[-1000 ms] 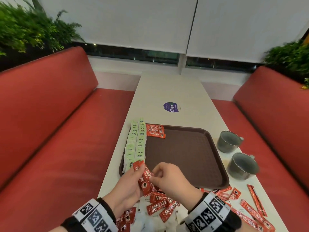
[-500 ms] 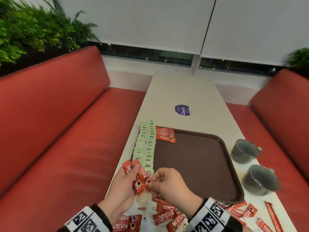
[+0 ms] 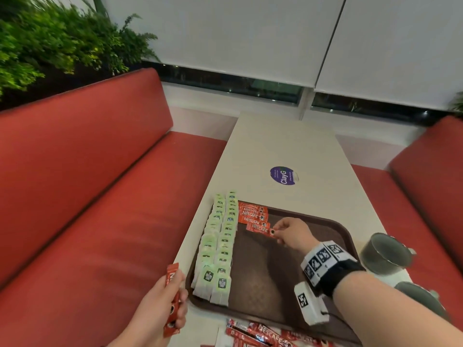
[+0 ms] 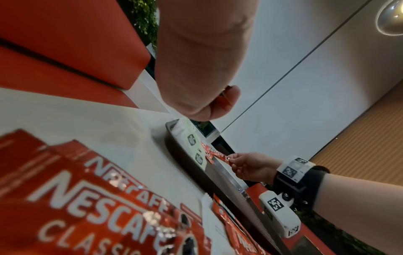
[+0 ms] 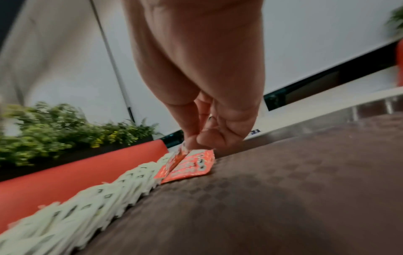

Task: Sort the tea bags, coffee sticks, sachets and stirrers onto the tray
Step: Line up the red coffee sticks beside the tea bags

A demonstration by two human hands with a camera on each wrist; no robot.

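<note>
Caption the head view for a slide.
Right hand lays a coffee stick beside tea bags on the tray.

Soft, even indoor light fills all three views, neither dim nor harsh. In the left wrist view a round ceiling lamp [image 4: 392, 19] glows at the top right corner with a bright rim. A broad soft shadow lies on the dark brown plastic tray [image 3: 288, 279] under the right hand [image 3: 290, 232] and its forearm. Small glints sparkle on the foil of the red coffee sticks [image 4: 91, 207] nearest the left wrist camera, and these are blurred by closeness. The right wrist view is smeared: the row of pale green tea bags [image 5: 72, 203] and the green leafy plants [image 5: 54, 131] lack sharp edges. The head view bends straight lines toward its edges.
</note>
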